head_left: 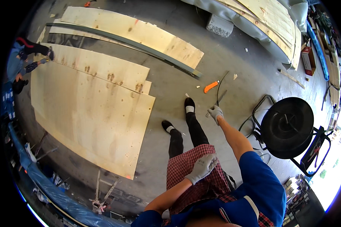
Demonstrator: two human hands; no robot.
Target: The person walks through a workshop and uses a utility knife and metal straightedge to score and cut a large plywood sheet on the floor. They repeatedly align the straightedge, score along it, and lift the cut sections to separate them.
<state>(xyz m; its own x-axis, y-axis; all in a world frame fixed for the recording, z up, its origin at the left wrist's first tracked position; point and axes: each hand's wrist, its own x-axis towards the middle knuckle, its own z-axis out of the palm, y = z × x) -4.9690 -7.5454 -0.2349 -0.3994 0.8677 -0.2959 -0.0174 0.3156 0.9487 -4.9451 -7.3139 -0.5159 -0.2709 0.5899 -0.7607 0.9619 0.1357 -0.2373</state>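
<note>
Nearest the camera in the head view are the person's blue top (263,183) and red-and-black checked apron (180,170). The left hand (201,168), in a grey glove, rests in front of the apron with its fingers curled; whether it has hold of anything cannot be told. The right hand (216,112), also gloved, reaches out over the concrete floor (178,81), its fingers closed on a thin black strap (218,90), which bows upward from the grip, away from the person. Just beside the strap, an orange cutter (211,87) lies on the floor. To the right of that hand, well apart from it, stands a large black reel (287,128) on a dark frame. Left of the person's feet lie broad plywood sheets (91,113), overlapping; beyond them, a long grey-green bar (117,38) lies along another plywood panel (147,34). At the far left, a co-worker (17,62) bends with one hand at the sheets' edge. More boards (271,26) are stacked at upper right.
</note>
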